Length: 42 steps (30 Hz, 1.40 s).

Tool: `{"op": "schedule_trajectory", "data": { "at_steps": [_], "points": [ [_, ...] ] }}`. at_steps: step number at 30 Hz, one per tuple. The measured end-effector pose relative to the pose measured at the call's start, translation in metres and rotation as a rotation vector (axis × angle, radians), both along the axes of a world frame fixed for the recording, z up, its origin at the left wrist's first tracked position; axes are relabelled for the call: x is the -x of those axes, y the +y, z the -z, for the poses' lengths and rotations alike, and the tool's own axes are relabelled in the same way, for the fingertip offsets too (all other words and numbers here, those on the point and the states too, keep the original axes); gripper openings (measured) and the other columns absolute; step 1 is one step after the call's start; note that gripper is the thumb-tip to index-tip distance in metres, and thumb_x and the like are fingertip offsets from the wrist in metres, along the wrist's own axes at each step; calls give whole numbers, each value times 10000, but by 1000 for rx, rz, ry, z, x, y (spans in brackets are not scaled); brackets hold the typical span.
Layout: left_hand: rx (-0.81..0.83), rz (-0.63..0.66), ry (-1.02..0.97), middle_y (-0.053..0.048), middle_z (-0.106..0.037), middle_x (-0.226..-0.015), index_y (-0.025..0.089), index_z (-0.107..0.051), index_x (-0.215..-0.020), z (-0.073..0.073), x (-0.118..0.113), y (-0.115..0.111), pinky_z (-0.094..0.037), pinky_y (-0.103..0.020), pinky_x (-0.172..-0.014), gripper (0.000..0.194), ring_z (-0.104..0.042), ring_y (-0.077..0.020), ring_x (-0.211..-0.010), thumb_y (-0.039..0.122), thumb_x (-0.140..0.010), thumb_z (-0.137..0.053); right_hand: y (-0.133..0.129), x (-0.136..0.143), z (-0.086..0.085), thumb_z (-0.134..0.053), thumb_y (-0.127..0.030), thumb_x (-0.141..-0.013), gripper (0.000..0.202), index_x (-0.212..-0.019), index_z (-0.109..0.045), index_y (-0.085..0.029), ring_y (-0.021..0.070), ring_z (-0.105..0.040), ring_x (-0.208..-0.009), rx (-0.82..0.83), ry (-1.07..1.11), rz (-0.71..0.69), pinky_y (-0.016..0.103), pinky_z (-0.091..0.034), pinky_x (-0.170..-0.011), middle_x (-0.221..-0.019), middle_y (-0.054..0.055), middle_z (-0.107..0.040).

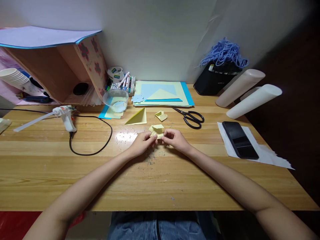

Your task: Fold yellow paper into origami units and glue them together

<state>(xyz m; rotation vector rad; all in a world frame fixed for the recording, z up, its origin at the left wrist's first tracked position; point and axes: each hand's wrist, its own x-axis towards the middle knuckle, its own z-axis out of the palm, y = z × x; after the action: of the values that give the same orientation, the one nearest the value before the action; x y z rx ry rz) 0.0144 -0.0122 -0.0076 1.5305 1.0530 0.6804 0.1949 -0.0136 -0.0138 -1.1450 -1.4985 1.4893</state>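
Observation:
A small folded piece of pale yellow paper (156, 130) is held between my two hands, just above the middle of the wooden table. My left hand (142, 142) pinches its lower left side, thumb on top. On its lower right edge, my right hand (175, 140) grips with thumb and curled fingers. Just beyond lies another small folded yellow paper piece (161, 116). A larger folded yellow paper triangle (139, 117) stands to the left of it. Black-handled scissors (191, 117) rest to the right, blades pointing away to the left.
A glue gun (65, 118) with a looping black cord lies left. Behind are a clear plastic bowl (115, 100), markers (126, 83) and stacked coloured paper (186, 93). At right, a phone (240, 140) lies on white paper beside two rolls (252, 100). Paper scraps dot the tabletop (120, 186).

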Motion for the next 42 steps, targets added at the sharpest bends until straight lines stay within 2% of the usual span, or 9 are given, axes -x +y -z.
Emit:
{"op": "schedule_trajectory", "data": {
  "at_steps": [4, 7, 10, 12, 20, 27, 35, 39, 42],
  "points": [
    [38, -20, -45, 42, -413, -467, 142, -481, -598, -1, 3, 1, -274, -203, -449, 372, -364, -71, -432, 454, -799, -454, 5, -2, 1, -608, -364, -714, 239, -648, -501, -159, 77, -475, -487, 16, 69, 94, 205, -386, -477, -569, -18, -544],
    [46, 49, -63, 44, -390, -478, 152, -404, -537, -5, 5, 0, -245, -203, -451, 345, -334, -60, -440, 390, -774, -485, 10, -3, 1, -532, -397, -769, 232, -737, -530, -168, 71, -468, -494, 55, 166, 160, 192, -370, -454, -635, -16, -554],
    [59, 137, -50, 44, -373, -499, 150, -419, -538, -9, 6, -1, -223, -209, -461, 290, -315, -62, -460, 336, -746, -498, 10, -4, -2, -562, -405, -753, 255, -853, -575, -170, 76, -477, -528, 70, 122, 49, 201, -385, -483, -701, -8, -565],
    [63, 155, -52, 43, -362, -499, 153, -412, -530, -10, 7, -1, -219, -215, -467, 288, -307, -65, -464, 330, -744, -488, 8, -4, -4, -604, -398, -725, 253, -810, -592, -160, 79, -476, -542, 58, 61, -42, 212, -391, -520, -680, -10, -559],
    [20, 70, -88, 44, -318, -491, 159, -351, -508, -7, 5, 1, -199, -228, -474, 399, -280, -72, -477, 420, -792, -452, 7, -6, -3, -638, -402, -700, 272, -677, -528, -155, 85, -454, -546, -3, 44, -59, 223, -373, -532, -619, -25, -503],
    [-80, -129, -69, 38, -396, -538, 154, -424, -579, -4, 2, 0, -279, -206, -508, 371, -361, -82, -519, 457, -785, -483, 7, -6, -2, -639, -422, -690, 301, -657, -486, -166, 92, -465, -535, 25, 46, -71, 224, -377, -523, -598, -28, -508],
    [-50, -40, -75, -1, -497, -648, 117, -559, -756, -3, 2, 1, -343, -206, -534, 328, -445, -104, -591, 442, -776, -511, 8, -3, -6, -631, -423, -694, 287, -659, -506, -167, 93, -460, -538, 19, 39, -35, 225, -379, -536, -596, -29, -499],
    [-41, -35, -102, 10, -487, -633, 119, -544, -715, -2, 3, 2, -343, -201, -533, 313, -444, -97, -584, 428, -763, -533, 8, -3, -5, -624, -401, -710, 248, -751, -561, -165, 90, -473, -571, 18, 67, -12, 223, -398, -555, -672, -18, -523],
    [-64, -40, -83, 16, -478, -610, 127, -516, -664, 0, 2, 2, -336, -203, -531, 314, -442, -95, -574, 424, -764, -533, 8, -2, -4, -642, -397, -694, 255, -705, -549, -160, 90, -467, -568, 7, 45, -6, 219, -386, -544, -647, -22, -512]
  ]
}}
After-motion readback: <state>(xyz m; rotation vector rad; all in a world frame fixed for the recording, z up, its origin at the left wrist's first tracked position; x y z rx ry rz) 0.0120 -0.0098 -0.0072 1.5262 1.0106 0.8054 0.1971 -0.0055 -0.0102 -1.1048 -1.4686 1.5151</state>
